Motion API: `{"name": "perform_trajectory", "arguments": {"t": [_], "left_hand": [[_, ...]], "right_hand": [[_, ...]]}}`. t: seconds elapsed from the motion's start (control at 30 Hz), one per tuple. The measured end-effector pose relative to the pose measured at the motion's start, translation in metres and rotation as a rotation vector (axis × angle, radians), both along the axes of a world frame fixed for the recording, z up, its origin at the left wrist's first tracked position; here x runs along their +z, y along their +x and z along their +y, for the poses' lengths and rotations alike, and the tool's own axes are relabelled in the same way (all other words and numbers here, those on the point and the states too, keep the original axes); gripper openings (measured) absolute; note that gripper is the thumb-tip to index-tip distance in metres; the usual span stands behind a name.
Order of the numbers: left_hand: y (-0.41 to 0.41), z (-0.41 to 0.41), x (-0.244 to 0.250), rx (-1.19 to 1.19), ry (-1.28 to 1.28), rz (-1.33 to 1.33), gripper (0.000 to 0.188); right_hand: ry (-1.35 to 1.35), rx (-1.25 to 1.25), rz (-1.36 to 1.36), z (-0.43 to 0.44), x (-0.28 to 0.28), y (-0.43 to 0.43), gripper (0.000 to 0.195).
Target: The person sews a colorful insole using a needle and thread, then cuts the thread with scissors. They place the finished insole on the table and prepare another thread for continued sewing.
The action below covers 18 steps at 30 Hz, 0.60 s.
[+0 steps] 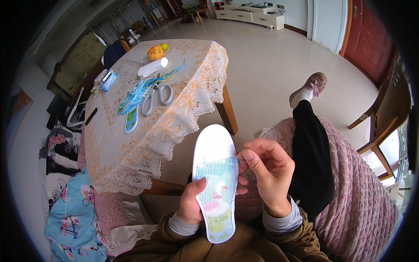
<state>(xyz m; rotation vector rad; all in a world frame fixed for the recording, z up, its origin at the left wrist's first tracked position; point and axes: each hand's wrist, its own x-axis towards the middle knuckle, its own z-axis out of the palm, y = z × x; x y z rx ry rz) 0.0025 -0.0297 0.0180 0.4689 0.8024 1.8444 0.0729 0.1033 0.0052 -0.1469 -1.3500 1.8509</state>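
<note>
An embroidered shoe insole, white at the toe with blue, pink and green stitching below, stands in front of my body. My left hand grips it, thumb on the near edge and fingertips showing past the far edge. At the insole's right edge, my right hand pinches something thin between thumb and forefinger, perhaps a needle; a bit of blue thread shows there. On the table lie grey-handled scissors, a bundle of blue and yellow thread and a second insole, partly covered.
A table with a lace-edged cloth stands at the left, bearing a white roll, an orange-yellow fruit, a blue packet and a black object. A pink quilted cover and a wooden chair are at the right.
</note>
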Motion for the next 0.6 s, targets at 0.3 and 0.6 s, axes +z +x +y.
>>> {"name": "perform_trajectory", "arguments": {"t": [0.3, 0.6], "left_hand": [[0.003, -0.01, 0.007, 0.294, -0.25, 0.245, 0.038], [0.004, -0.011, 0.008, 0.389, -0.284, 0.465, 0.026]], "right_hand": [[0.654, -0.329, -0.171, 0.006, 0.009, 0.003, 0.012], [0.805, -0.386, -0.191, 0.006, 0.013, 0.006, 0.013]]}}
